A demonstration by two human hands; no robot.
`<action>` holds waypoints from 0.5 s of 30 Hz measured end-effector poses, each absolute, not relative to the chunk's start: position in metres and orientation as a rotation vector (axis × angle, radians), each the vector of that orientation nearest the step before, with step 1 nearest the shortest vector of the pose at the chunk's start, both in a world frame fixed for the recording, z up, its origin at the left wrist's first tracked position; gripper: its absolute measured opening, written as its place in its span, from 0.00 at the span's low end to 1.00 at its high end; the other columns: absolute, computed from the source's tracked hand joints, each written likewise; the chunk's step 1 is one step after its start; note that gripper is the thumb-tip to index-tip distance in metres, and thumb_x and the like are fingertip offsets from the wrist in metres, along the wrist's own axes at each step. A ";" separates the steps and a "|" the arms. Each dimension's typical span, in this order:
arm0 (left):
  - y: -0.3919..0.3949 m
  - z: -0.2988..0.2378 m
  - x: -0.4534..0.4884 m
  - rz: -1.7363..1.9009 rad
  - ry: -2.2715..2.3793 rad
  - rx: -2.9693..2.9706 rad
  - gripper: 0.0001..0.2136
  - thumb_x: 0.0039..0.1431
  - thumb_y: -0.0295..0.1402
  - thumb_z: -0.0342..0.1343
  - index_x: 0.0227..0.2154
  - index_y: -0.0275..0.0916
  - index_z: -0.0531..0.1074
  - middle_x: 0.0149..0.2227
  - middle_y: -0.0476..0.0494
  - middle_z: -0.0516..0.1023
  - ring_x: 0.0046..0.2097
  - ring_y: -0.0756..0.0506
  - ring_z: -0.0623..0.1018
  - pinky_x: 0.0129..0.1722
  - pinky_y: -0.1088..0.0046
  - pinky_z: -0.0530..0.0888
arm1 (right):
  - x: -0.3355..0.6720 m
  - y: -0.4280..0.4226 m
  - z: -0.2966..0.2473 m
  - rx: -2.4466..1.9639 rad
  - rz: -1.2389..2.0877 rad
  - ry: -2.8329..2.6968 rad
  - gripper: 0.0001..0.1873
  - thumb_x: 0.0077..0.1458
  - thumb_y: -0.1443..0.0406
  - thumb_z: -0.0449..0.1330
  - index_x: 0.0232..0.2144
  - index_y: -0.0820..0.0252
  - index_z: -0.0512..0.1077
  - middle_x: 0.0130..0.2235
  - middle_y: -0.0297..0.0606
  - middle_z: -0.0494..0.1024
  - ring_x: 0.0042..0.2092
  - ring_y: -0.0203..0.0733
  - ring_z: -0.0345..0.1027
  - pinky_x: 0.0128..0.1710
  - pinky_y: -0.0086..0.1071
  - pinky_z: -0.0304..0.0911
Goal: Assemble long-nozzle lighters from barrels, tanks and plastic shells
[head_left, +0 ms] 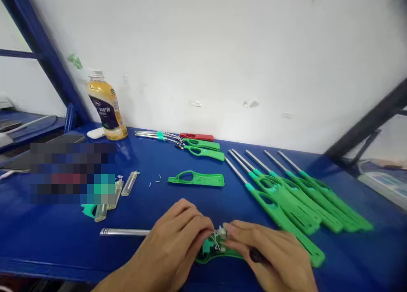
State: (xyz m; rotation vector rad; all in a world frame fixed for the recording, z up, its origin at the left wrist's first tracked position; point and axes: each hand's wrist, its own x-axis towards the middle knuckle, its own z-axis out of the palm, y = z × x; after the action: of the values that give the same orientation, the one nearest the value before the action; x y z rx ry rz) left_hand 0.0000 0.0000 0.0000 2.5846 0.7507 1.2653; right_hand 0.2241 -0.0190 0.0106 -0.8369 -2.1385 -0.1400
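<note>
An opened green utility lighter (208,246) lies near the table's front edge, its thin white wires and inner parts showing. Its silver metal tube (124,232) points left from under my left hand (178,241), whose fingers are closed on the lighter's front part and wires. Between thumb and fingertips, my right hand (267,249) pinches a small whitish part (222,231) above the green shell. Something dark (256,254) sits in the right palm, mostly hidden. Beyond the hands lies a loose green handle half (203,179), with several tiny screws (157,181) to its left.
Several assembled green lighters (286,198) lie at right. By the wall are opened lighters (203,153) and a red handle (197,137). Clear fuel tanks (130,183) lie at left, beside a blurred-out patch (70,169). A drink bottle (104,107) stands at the back left.
</note>
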 end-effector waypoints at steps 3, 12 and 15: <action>-0.001 0.001 -0.003 1.264 0.754 2.580 0.09 0.71 0.17 0.50 0.44 0.35 0.71 0.38 0.47 0.78 0.39 0.48 0.69 0.43 0.71 0.71 | 0.224 -0.019 0.008 -0.803 -0.147 -2.129 0.05 0.71 0.68 0.61 0.44 0.60 0.77 0.39 0.30 0.88 0.41 0.31 0.84 0.49 0.15 0.72; -0.003 0.002 -0.003 1.222 0.757 2.587 0.09 0.71 0.16 0.50 0.44 0.35 0.71 0.38 0.48 0.78 0.38 0.47 0.69 0.42 0.70 0.71 | 0.227 -0.020 0.006 -0.811 -0.149 -2.122 0.05 0.69 0.69 0.62 0.46 0.60 0.76 0.38 0.30 0.88 0.40 0.33 0.85 0.46 0.18 0.75; -0.002 0.002 -0.003 1.231 0.745 2.596 0.09 0.71 0.16 0.50 0.44 0.35 0.71 0.39 0.48 0.78 0.38 0.47 0.69 0.42 0.70 0.71 | 0.226 -0.019 0.006 -0.808 -0.160 -2.128 0.04 0.70 0.68 0.62 0.45 0.60 0.76 0.38 0.31 0.88 0.40 0.33 0.85 0.46 0.17 0.75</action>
State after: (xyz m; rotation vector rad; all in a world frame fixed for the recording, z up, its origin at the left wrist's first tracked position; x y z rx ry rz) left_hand -0.0033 -0.0024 0.0016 2.5965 0.7446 1.2315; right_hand 0.2264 -0.0192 0.0056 -0.8080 -2.1280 -0.1599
